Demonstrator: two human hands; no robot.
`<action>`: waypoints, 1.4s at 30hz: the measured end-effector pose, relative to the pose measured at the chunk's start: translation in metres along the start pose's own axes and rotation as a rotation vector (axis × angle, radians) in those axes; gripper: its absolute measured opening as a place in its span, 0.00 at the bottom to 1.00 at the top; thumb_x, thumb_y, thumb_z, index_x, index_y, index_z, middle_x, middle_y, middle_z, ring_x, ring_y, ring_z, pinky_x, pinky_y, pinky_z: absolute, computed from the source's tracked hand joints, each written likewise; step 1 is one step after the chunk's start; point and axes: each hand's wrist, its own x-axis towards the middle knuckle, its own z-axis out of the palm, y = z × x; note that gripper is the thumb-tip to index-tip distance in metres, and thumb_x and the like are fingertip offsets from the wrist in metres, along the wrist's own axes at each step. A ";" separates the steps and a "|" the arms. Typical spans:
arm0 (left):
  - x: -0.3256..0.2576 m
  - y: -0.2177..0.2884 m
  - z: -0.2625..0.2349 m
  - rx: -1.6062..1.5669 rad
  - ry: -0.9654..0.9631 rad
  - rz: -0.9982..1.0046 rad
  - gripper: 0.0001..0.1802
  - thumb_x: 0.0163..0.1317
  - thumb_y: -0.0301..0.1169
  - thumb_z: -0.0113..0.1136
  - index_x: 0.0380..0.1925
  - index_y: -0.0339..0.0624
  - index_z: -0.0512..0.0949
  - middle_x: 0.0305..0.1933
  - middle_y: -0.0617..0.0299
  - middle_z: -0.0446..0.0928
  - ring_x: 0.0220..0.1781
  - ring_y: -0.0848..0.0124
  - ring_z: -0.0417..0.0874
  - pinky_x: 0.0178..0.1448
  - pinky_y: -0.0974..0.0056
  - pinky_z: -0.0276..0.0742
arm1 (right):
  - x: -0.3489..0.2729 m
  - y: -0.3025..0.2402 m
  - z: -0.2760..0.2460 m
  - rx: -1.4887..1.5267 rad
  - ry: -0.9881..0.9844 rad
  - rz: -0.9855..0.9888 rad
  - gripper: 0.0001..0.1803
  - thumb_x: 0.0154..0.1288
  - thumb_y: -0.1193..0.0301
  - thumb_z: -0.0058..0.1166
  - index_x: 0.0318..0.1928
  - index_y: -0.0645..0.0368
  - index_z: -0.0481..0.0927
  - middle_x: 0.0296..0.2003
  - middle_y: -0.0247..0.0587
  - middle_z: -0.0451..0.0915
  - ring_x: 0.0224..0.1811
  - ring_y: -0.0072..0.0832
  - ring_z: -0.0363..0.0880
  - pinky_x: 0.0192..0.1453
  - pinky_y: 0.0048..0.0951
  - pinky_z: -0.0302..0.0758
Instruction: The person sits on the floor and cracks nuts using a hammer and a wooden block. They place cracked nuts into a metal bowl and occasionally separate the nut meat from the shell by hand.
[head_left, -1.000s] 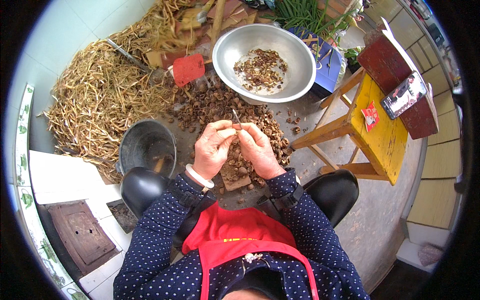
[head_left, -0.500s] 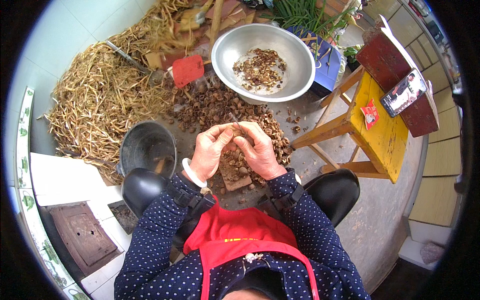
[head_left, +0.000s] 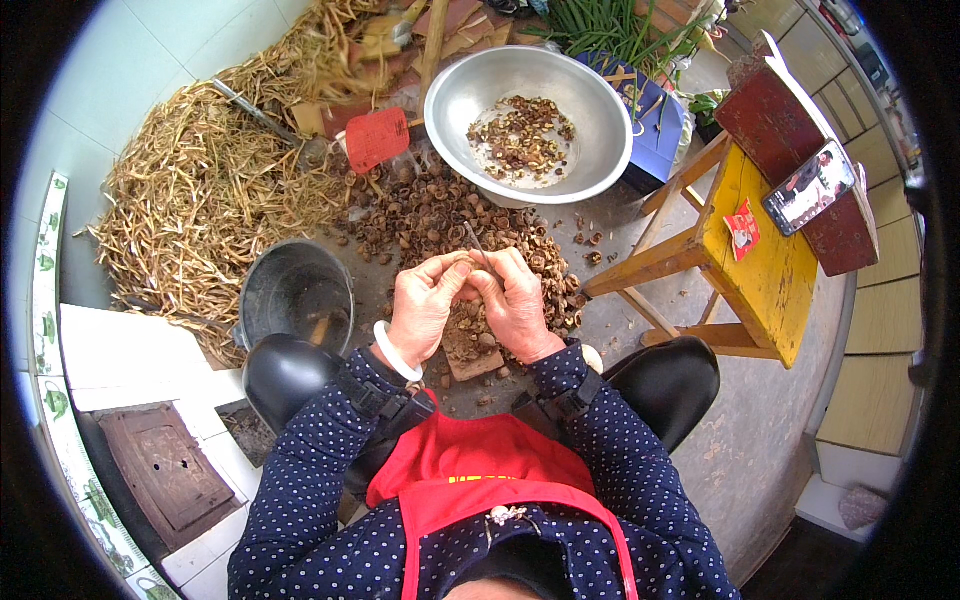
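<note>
My left hand [head_left: 418,312] and my right hand [head_left: 518,308] meet over a pile of brown walnut shells [head_left: 440,210]. Between the left thumb and fingers is a small walnut piece, mostly hidden by the fingertips. A thin, dark metal pick [head_left: 473,237] sticks up from my right hand, which is closed around it close to the left fingertips. Below the hands, a reddish-brown block [head_left: 468,364] lies on the floor with nut bits on it. Beyond the shells, a wide metal basin [head_left: 600,170] holds loose kernel pieces [head_left: 522,140].
A dark bucket [head_left: 292,275] stands by my left knee. Dry stalks [head_left: 200,200] are heaped at the left, near a red fly-swatter-like paddle [head_left: 377,139]. At the right, a yellow stool [head_left: 765,290] carries a red wrapper [head_left: 742,229] and a propped phone [head_left: 810,187].
The pick shows higher and more upright above my right fingers. Both hands stay together in nearly the same place, with slight shifts of the wrists.
</note>
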 end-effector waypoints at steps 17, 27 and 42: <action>0.008 0.000 -0.003 0.046 -0.014 -0.144 0.14 0.68 0.28 0.53 0.49 0.32 0.75 0.45 0.59 0.79 0.42 0.73 0.80 0.46 0.68 0.78 | -0.006 0.011 0.011 0.042 0.081 0.115 0.09 0.66 0.73 0.52 0.44 0.63 0.77 0.35 0.42 0.76 0.37 0.31 0.77 0.42 0.29 0.74; 0.013 -0.001 -0.014 -0.132 -0.079 -0.102 0.11 0.68 0.32 0.53 0.48 0.43 0.74 0.45 0.63 0.78 0.43 0.74 0.80 0.42 0.70 0.78 | -0.002 0.006 0.002 0.271 -0.021 0.341 0.13 0.71 0.70 0.46 0.50 0.61 0.76 0.27 0.36 0.77 0.30 0.17 0.72 0.34 0.23 0.72; 0.019 0.006 -0.020 -0.211 -0.082 0.000 0.16 0.69 0.29 0.50 0.55 0.40 0.71 0.49 0.58 0.77 0.47 0.71 0.80 0.51 0.69 0.77 | 0.003 -0.026 -0.027 -0.317 -0.195 0.148 0.10 0.65 0.70 0.53 0.46 0.52 0.80 0.24 0.48 0.79 0.25 0.40 0.81 0.29 0.34 0.75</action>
